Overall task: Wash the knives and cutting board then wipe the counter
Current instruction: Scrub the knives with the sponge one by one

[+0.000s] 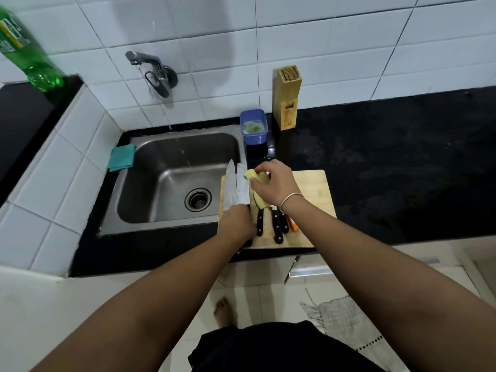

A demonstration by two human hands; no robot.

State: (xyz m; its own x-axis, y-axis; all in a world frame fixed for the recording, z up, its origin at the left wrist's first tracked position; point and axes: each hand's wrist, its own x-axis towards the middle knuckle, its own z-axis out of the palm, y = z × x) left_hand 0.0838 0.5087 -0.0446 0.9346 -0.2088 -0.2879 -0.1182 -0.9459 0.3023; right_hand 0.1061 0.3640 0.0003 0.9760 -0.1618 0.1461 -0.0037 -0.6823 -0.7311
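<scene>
My left hand (pixel 237 224) presses down on the handles of two big knives (pixel 236 187). Its fingers seem curled over them, I judge to keep the blades flat and steady, with the tips pointing away from me. My right hand (pixel 276 183) pinches a yellow sponge (pixel 252 176) between bent fingers and holds it against the nearer blade, just beside my fingertips, so I can rub the steel without touching the edge. Under both hands lies the cutting board (pixel 314 189). Three smaller knives (pixel 276 224) rest on it under my right wrist, and they may get in the way. Left of my fingers is the sink (pixel 150 167), where water falls from the tap (pixel 150 65). Beyond my fingers stand a blue tub (pixel 253 127) and a knife block (pixel 286 98).
</scene>
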